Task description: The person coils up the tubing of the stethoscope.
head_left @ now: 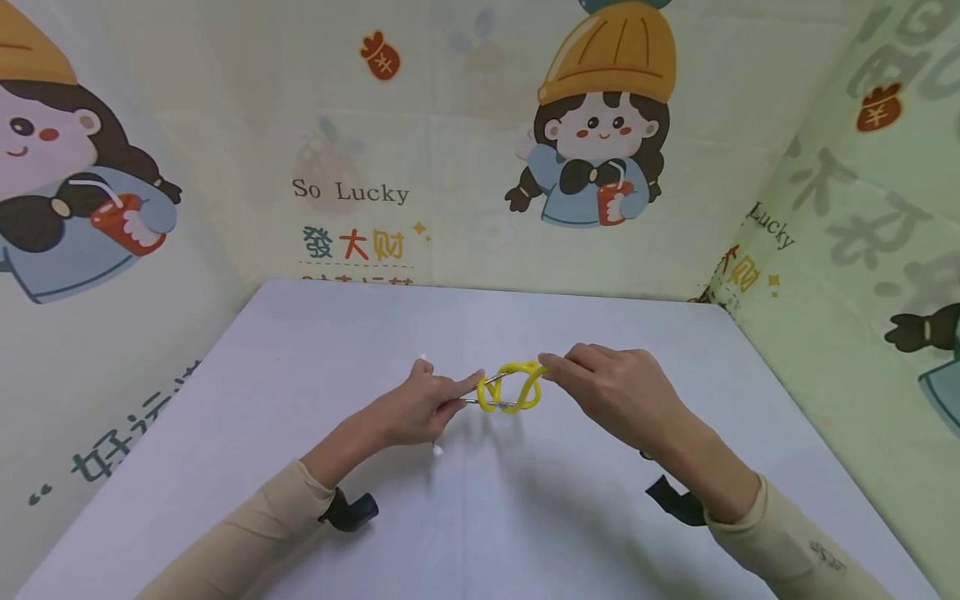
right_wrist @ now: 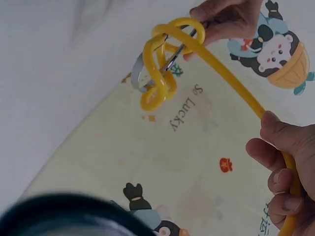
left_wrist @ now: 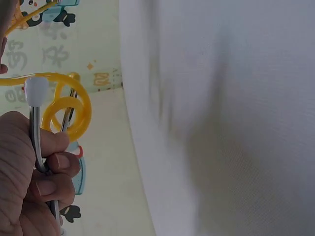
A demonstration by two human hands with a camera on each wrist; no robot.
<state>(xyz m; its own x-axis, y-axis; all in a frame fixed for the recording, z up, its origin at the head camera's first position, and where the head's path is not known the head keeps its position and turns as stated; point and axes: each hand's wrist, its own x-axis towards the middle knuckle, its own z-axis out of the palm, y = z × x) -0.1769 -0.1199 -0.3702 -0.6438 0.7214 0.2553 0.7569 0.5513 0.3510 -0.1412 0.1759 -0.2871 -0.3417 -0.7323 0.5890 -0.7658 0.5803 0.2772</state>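
Note:
My left hand [head_left: 423,407] grips the metal ear tubes of a stethoscope with yellow tubing [head_left: 534,393], above the white table. One white ear tip [left_wrist: 36,91] rises past the fingers in the left wrist view. Loops of the yellow tubing are wound about the metal tubes, just beyond the left fingertips. From these loops a straight length runs to my right hand [head_left: 626,392], whose curled fingers hold it. A silvery curved piece [right_wrist: 138,73] shows beside the loops in the right wrist view; its full shape is partly hidden.
The white table [head_left: 360,333] lies below both hands. Cloth walls [head_left: 465,150] with cartoon figures and lettering stand at the back and both sides. Black straps hang at the left wrist [head_left: 348,510] and right wrist [head_left: 675,502]. A dark rounded edge [right_wrist: 74,206] blocks the right wrist view's lower left.

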